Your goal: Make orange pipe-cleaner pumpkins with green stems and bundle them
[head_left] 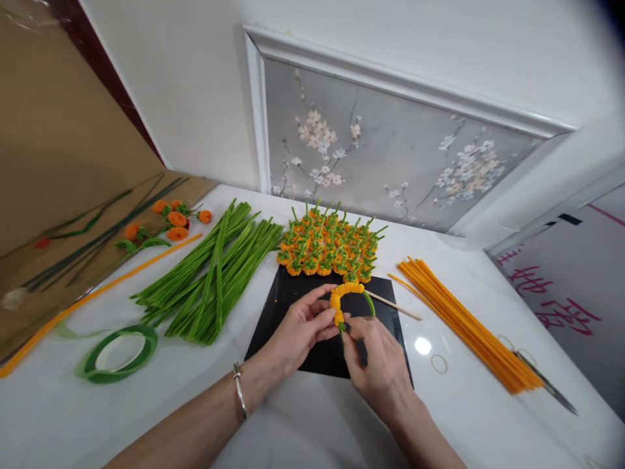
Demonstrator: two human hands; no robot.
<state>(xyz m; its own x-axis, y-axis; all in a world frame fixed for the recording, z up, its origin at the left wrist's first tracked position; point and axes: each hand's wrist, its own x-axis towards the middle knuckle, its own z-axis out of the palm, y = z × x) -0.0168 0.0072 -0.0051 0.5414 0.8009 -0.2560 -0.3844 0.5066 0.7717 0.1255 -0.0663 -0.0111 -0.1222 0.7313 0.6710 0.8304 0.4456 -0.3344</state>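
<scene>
Above a black mat [273, 312], my left hand [300, 332] pinches a curved, scalloped orange pipe cleaner [336, 299] between thumb and fingers. A green pipe cleaner [370, 303] arcs from its far end down behind my right hand [381, 368]. My right fingers close on the green end at the near side of the orange piece. Part of that grip is hidden, and a dark patch between the fingers is unclear. Just beyond, many small orange pipe-cleaner flowers [327, 244] with green stems stand packed together. A thin wooden stick [398, 306] lies beside the mat.
Green pipe cleaners [209, 280] lie in a pile on the left, near a roll of green tape [120, 355]. At right are a bundle of orange pipe cleaners [469, 326], scissors [549, 384] and a rubber band [439, 363]. Finished orange flowers [177, 219] rest at far left.
</scene>
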